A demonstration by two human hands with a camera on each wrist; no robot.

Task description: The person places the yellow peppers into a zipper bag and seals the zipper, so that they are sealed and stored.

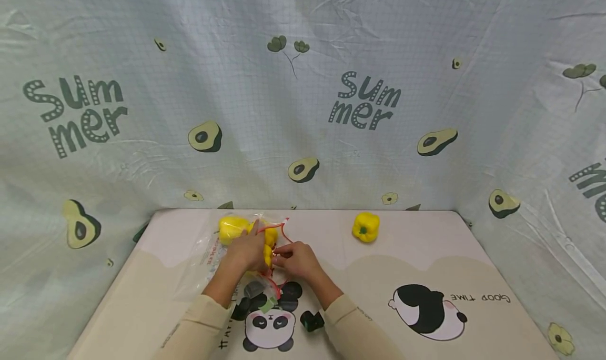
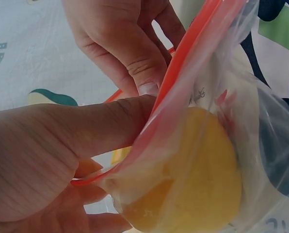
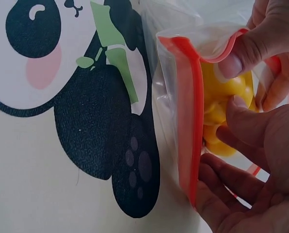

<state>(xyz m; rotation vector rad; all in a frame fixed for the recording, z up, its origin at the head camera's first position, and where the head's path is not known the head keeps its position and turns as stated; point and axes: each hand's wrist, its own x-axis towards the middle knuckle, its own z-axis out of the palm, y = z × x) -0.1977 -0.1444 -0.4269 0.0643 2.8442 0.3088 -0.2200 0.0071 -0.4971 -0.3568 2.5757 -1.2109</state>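
Observation:
A clear zip bag (image 3: 169, 92) with red edging lies on its side at the left of the table. Through its plastic a large yellow bell pepper (image 1: 232, 229) shows at the far end. My left hand (image 1: 246, 252) pinches the red rim, thumb on the outside, and keeps the mouth apart. At that mouth, my right hand (image 1: 300, 261) has its thumb and curled fingers on another yellow bell pepper (image 3: 224, 97), which sits partly within the opening. How firmly they hold it is hard to see. A further yellow bell pepper (image 1: 366, 227) stands alone near the back edge.
The pale table mat (image 1: 407, 265) carries printed panda and dog figures. Behind and at both sides hangs a light curtain (image 1: 255, 102) with avocado prints, meeting the table's back edge. Red edging of the bag loops up beside the hands.

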